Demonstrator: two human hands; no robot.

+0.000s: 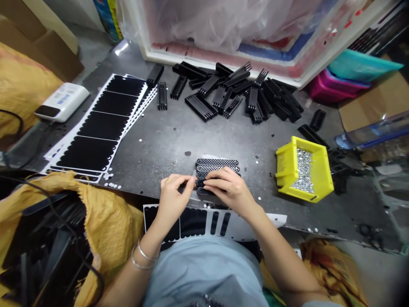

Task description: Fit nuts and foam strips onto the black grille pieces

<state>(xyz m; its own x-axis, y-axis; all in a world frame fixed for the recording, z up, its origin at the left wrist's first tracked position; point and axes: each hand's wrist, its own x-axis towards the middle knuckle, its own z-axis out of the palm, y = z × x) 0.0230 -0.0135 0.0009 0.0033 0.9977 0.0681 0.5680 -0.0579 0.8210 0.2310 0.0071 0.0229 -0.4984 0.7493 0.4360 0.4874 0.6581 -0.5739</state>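
Observation:
Several black slotted plastic pieces point(217, 162) with a lattice pattern lie side by side in a row near the table's front edge. My left hand point(175, 192) is at their left ends, thumb and forefinger pinched together. A small pale bit shows at those fingertips, too small to name. Over the nearer pieces bends my right hand point(228, 185), its fingertips closed against a black piece point(204, 191) and hiding part of the row. Below the hands, a sheet of black stickers point(193, 224) lies at the front edge, partly under my right forearm.
A yellow bin point(283, 170) of small metal parts stands right. More black pieces point(207, 85) are heaped at the back before a white-framed box point(223, 57). Black sticker sheets point(96, 136) and a white device point(64, 102) lie left. A yellow sack point(118, 221) stands at front left.

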